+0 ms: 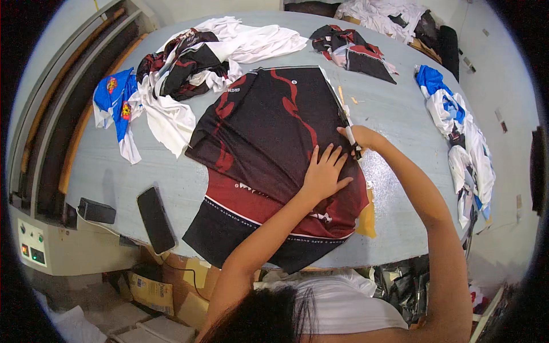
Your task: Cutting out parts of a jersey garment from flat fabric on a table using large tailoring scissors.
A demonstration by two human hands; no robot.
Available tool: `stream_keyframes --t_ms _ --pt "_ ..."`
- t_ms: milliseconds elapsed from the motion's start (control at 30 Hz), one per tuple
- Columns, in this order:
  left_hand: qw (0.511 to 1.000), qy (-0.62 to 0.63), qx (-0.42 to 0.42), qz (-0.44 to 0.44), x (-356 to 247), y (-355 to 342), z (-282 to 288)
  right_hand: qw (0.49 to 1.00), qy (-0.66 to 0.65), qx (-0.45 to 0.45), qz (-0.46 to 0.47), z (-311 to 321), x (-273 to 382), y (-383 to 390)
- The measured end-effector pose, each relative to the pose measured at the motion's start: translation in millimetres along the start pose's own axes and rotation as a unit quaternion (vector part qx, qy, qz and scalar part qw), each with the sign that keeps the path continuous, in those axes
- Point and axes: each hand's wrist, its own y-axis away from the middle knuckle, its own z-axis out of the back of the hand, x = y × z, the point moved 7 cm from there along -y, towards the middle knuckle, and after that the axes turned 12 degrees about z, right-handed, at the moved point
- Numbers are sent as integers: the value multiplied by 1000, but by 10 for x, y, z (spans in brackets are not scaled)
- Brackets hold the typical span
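Observation:
A large black and dark red printed fabric piece [263,120] lies spread over the middle of the table. My left hand [326,174] rests flat on it with the fingers spread, near its right side. At the fabric's right edge, my right hand [366,139] is closed around a slim black-and-white tool [351,137]. The tool lies along that edge, pointing away from me; its exact kind is not clear. Under the black part shows a red and black fabric piece [229,191] with a white stripe. A bit of yellow material [367,217] sticks out at its right.
White and dark fabrics [251,43] are heaped at the far left, beside a blue printed piece [121,108]. More cloth [357,54] lies far right; blue-and-white cloth [454,126] hangs along the right edge. A phone [155,220] and black box [96,211] sit near left, by a roller machine [51,240].

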Motion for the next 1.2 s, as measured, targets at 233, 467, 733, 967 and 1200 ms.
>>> stream_keyframes --t_ms 233,467,733,967,1200 --pt "1000 -7 -3 9 75 57 11 996 -61 19 -57 -63 272 -66" --pt "1000 -15 -11 -2 35 44 15 998 -43 54 -6 -25 181 -184" --pt "1000 -12 -5 -5 -14 13 20 998 -39 56 -2 75 169 -285" --pt "1000 -10 -11 -1 17 37 29 996 -42 35 -77 77 218 -403" --pt "1000 -8 -9 -1 -1 25 25 998 56 24 20 148 265 -509"
